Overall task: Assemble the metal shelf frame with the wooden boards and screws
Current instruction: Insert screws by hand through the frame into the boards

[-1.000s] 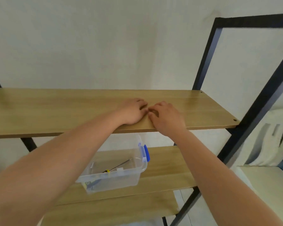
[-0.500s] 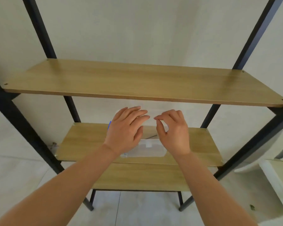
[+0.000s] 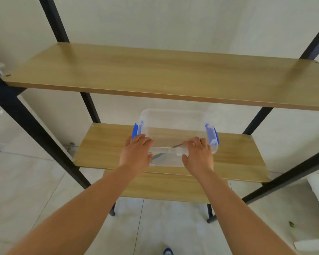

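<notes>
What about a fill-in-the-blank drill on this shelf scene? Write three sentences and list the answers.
1. Both hands, left hand and right hand, grip the near rim of a clear plastic ____.
2. The box has latches coloured ____.
3. The box sits on the ____ wooden board, below the top board.

Answers: box; blue; middle

Soft, even daylight; faint shadows; slight motion blur; wide-angle bending at edges
</notes>
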